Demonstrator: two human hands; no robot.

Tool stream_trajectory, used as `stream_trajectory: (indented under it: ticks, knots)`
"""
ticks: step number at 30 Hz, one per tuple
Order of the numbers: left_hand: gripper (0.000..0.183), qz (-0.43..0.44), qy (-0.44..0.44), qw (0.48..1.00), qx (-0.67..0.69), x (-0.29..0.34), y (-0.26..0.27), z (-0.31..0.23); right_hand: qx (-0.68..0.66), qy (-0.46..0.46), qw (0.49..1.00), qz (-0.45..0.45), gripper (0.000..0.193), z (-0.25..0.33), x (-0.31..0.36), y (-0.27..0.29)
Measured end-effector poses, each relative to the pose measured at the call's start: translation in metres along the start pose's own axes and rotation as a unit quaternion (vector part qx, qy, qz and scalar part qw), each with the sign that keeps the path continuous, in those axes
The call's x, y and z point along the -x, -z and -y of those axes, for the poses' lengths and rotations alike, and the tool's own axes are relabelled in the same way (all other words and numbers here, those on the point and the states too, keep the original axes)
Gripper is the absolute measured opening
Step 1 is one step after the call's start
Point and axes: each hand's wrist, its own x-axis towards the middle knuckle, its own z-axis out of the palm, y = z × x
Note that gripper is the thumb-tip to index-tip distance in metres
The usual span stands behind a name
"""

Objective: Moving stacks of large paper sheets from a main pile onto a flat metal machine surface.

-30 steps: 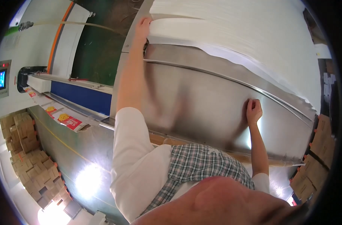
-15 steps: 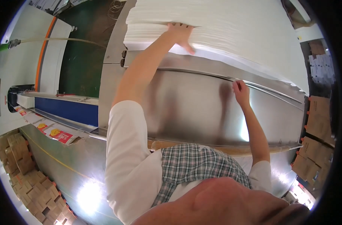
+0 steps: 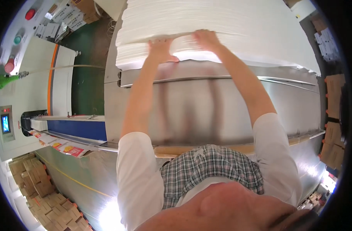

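Note:
A wide pile of thin, soft white layers (image 3: 257, 34), like tissue or paper, fills the far side of a steel table (image 3: 191, 111). My left hand (image 3: 160, 50) grips the pile's near edge, fingers tucked into a gap between layers and thumb low on the front face. To its right, my right hand (image 3: 207, 39) takes hold of the same bundle, its fingertips in the gap and its thumb hidden. Between the hands, the bundle bulges slightly away from the layers behind.
A metal rail (image 3: 195, 78) runs along the table in front of the pile. At left, a blue conveyor (image 3: 77, 129) leads to a white machine with a small screen (image 3: 5, 123); printed red and white packaging film (image 3: 66, 148) lies alongside. Cardboard boxes (image 3: 48, 208) are stacked lower left, others (image 3: 334, 96) at right.
My right hand has left the metal rail and moved up and left onto the pile beside my left hand. My left hand sits lower and further left in the picture. The view has shifted.

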Motion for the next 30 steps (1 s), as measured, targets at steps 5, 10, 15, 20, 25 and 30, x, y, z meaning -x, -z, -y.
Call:
stream_trajectory:
  ticks: [5, 10, 15, 20, 25, 30]
  knots:
    - [0.104, 0.087, 0.080, 0.991, -0.069, -0.028, 0.008, 0.008, 0.086, -0.112, 0.989, -0.037, 0.044, -0.138, 0.054, 0.024]
    - [0.107, 0.164, 0.136, 0.974, -0.072, -0.043, 0.011, -0.005, 0.093, -0.117, 0.988, 0.024, 0.056, -0.212, 0.092, 0.041]
    - [0.110, 0.180, 0.258, 0.943, -0.105, -0.035, 0.015, -0.041, 0.054, -0.073, 0.992, 0.086, 0.069, -0.297, 0.135, 0.078]
    - [0.112, 0.224, 0.333, 0.901, -0.166, -0.032, 0.014, -0.058, 0.078, -0.068, 0.979, 0.177, 0.092, -0.420, 0.191, 0.129]
    - [0.107, 0.213, 0.340, 0.900, -0.171, -0.028, 0.006, -0.047, 0.180, -0.136, 0.945, 0.237, 0.112, -0.557, 0.238, 0.161]
    - [0.101, 0.202, 0.286, 0.921, -0.170, -0.020, -0.010, -0.009, 0.240, -0.170, 0.925, 0.240, 0.101, -0.664, 0.277, 0.163]
